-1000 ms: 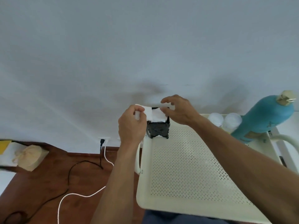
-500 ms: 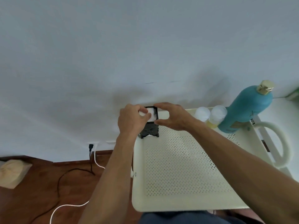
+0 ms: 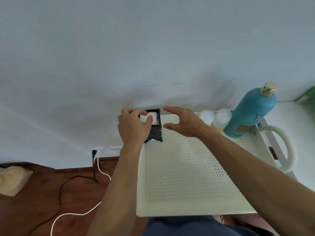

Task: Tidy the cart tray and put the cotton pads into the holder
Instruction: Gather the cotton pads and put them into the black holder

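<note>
**Pads at the holder mouth, right hand spread beside it**

The tray (image 3: 187, 167) is a cream, perforated cart top, mostly bare. At its far left corner stands the holder (image 3: 154, 132), a small black box with an ornate footed base, set upright against the wall (image 3: 153, 48). White pads (image 3: 151, 116) fill its open top.

The left hand (image 3: 133, 126) wraps the holder's left side from above. Its thumb and fingertips pinch a white pad at the mouth of the holder; the pad lies partly over the rim, and the hand covers the holder's left wall, so how far the pad sits inside cannot be told.

The right hand (image 3: 184, 121) hovers just right of the holder, not touching it. Its fingers are spread wide and curved, thumb below and the rest above, and it holds nothing.

Along the tray's far edge, right of that hand, stand two small bottles with white caps (image 3: 215, 116) side by side, touching or nearly so, with yellow showing below the caps. Just beside them stands a tall teal bottle (image 3: 252, 114) with a gold cap, leaning in the wide lens. The cart's looped handle (image 3: 288, 150) sticks out at the right.

On the wooden floor (image 3: 42, 193) to the left, a black cord (image 3: 68, 183) and a white cord (image 3: 75, 214) run from a wall socket, and a beige cushion (image 3: 12, 181) lies at the far left edge.
</note>
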